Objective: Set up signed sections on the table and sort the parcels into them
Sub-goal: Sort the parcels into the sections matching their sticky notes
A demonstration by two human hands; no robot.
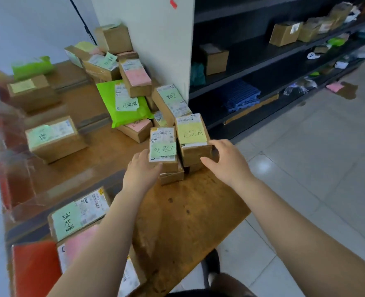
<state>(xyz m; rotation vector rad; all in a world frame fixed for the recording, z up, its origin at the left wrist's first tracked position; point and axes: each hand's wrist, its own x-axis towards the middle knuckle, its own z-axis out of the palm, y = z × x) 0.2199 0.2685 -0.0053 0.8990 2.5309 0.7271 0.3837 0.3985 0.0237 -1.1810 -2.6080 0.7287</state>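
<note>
A person is reaching over a wooden table point(177, 221) toward a small stack of cardboard parcels beside a white pillar point(156, 39). The left hand point(142, 170) is gripping the green-noted box point(163, 146). The right hand point(224, 161) is curling round the yellow-noted box point(192, 138), nearer the pillar. Other parcels are lying heaped against the pillar's base.

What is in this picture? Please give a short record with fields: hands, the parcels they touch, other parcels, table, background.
left hand: holds the green-note box
right hand: grips the yellow-note box
stack: both boxes sit side by side on lower boxes
other parcels: green bag in the pile by the pillar; more noted boxes at left
table: wooden, clear dividers along its left
background: dark shelves holding boxes
</note>
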